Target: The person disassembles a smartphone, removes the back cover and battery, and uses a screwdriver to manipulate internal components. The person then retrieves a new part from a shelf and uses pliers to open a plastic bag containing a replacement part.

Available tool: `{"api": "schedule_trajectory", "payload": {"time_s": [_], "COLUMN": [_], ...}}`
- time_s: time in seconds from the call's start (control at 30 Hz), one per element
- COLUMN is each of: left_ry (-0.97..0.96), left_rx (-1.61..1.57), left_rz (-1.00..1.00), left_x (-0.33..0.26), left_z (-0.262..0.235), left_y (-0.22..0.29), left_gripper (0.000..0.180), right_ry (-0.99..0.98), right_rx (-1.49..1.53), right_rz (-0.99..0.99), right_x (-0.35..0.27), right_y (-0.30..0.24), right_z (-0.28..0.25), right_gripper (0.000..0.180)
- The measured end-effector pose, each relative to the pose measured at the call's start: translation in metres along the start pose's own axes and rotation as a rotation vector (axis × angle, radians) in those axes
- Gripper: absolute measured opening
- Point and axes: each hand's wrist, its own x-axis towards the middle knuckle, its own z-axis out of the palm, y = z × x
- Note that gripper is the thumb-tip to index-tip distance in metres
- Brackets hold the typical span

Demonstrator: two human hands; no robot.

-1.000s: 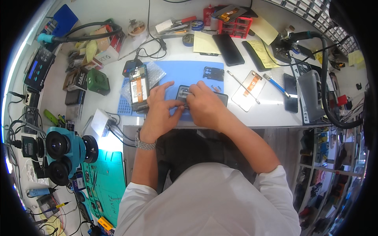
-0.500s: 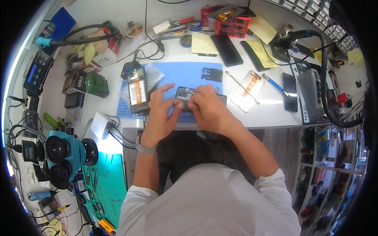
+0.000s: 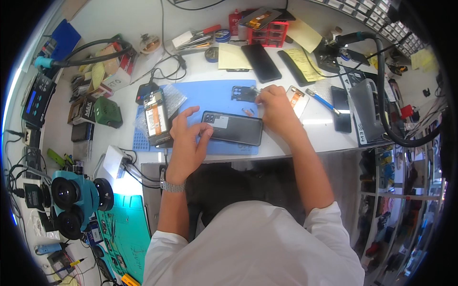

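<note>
Meanwhile, left hand [image 3: 187, 136] loosely steadies the dark phone [image 3: 232, 127] mid-frame; right hand [image 3: 276, 106] pinching a small part could drop it.

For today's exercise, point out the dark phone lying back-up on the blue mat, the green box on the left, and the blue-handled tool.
Dark phone lying back-up [image 3: 234, 127], head view, middle of its back.
Green box [image 3: 107, 111], head view, top face.
Blue-handled tool [image 3: 325, 101], head view, handle.

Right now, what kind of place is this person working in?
Probably a phone repair bench. A dark phone lies under the left hand on a blue work mat, near an opened phone and a microscope.
</note>
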Motion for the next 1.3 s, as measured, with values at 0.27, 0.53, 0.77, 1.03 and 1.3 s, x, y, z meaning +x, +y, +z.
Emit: {"api": "schedule_trajectory", "payload": {"time_s": [0.27,0.53,0.77,1.03,1.3], "left_ry": [-0.011,0.111,0.186,0.270,0.513], "left_rx": [0.083,0.040,-0.013,-0.070,0.278], "left_rz": [0.053,0.028,-0.034,-0.042,0.118], "left_x": [0.004,-0.008,-0.017,-0.025,-0.032], "left_z": [0.016,0.027,0.032,0.041,0.045], "left_y": [0.008,0.000,0.002,-0.006,-0.005], "left_gripper": [0.011,0.010,0.016,0.024,0.025], "right_ry": [0.025,0.301,0.871,1.470,1.039], "right_rx": [0.096,0.145,-0.042,-0.029,-0.679], "right_rz": [-0.063,-0.189,-0.088,0.247,0.512], "right_x": [-0.002,-0.032,-0.128,-0.196,-0.113], "right_y": [0.000,-0.011,0.018,0.192,0.413], "right_z": [0.007,-0.029,-0.107,-0.250,-0.421], "right_gripper": [0.027,0.028,0.020,0.013,0.027]}}
